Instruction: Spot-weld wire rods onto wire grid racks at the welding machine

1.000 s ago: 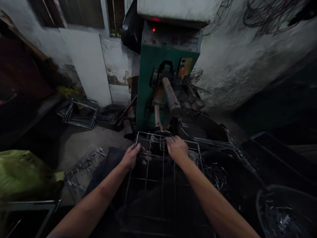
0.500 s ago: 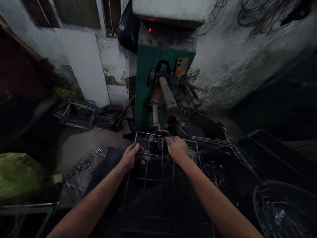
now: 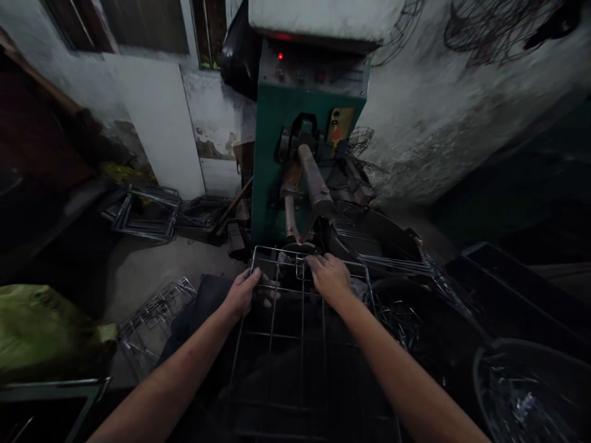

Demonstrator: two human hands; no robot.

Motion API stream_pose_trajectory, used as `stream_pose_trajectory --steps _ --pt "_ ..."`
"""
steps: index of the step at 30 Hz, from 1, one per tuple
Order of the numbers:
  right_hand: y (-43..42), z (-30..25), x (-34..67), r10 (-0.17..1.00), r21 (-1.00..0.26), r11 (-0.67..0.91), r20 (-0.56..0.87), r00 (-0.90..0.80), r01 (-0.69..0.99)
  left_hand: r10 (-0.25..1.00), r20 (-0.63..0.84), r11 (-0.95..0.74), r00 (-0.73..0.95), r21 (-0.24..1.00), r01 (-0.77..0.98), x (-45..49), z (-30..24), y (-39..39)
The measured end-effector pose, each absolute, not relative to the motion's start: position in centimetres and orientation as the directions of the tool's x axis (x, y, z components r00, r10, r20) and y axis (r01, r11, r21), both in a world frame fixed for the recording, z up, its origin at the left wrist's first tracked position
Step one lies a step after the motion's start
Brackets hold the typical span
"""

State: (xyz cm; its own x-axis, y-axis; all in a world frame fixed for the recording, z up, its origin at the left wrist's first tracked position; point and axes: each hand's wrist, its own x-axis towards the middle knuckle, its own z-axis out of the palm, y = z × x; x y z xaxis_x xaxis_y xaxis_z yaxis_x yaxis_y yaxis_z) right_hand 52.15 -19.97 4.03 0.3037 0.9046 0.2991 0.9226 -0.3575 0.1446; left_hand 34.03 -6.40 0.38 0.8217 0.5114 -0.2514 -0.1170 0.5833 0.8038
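Note:
A rectangular wire grid rack (image 3: 300, 344) lies flat in front of me, its far edge pushed up to the arms of a green machine (image 3: 305, 141). My left hand (image 3: 244, 292) is closed on the rack's left side wire near the far corner. My right hand (image 3: 330, 277) is closed on the rack's far end, near a small wire loop (image 3: 301, 269) at the top middle. Two metal arms (image 3: 314, 181) of the machine reach down just above that far edge.
Stacks of wire racks (image 3: 148, 212) lie on the floor at left, another pile (image 3: 152, 317) nearer my left arm. A green bag (image 3: 41, 326) sits far left. At right are loose metal pieces (image 3: 401, 320), a dark tray (image 3: 517, 277) and a round basin (image 3: 530, 394).
Hands and rack stay almost where they were; the view shifted slightly left and then settled.

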Motion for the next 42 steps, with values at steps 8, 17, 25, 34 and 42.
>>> stream_pose_trajectory --steps 8,17,25,34,42 --pt "-19.9 4.6 52.2 0.907 0.165 -0.355 0.300 0.296 0.920 0.525 -0.211 0.567 0.825 0.809 -0.154 34.2 0.5 -6.4" --pt "-19.5 5.6 52.9 0.917 0.202 -0.349 0.276 0.289 0.915 0.525 -0.202 0.571 0.827 0.804 -0.166 34.8 0.3 -5.8" --pt "-19.7 5.8 52.6 0.929 0.207 -0.341 0.225 0.295 0.917 0.531 -0.217 0.575 0.819 0.802 -0.161 34.5 0.4 -6.0" --pt "-19.9 6.3 52.5 0.930 0.221 -0.317 0.262 0.257 0.922 0.526 -0.213 0.580 0.823 0.798 -0.164 34.3 0.5 -6.0" --pt "-20.0 6.2 52.5 0.931 0.239 -0.332 0.239 0.276 0.912 0.503 -0.198 0.585 0.841 0.795 -0.163 34.2 0.2 -6.0"
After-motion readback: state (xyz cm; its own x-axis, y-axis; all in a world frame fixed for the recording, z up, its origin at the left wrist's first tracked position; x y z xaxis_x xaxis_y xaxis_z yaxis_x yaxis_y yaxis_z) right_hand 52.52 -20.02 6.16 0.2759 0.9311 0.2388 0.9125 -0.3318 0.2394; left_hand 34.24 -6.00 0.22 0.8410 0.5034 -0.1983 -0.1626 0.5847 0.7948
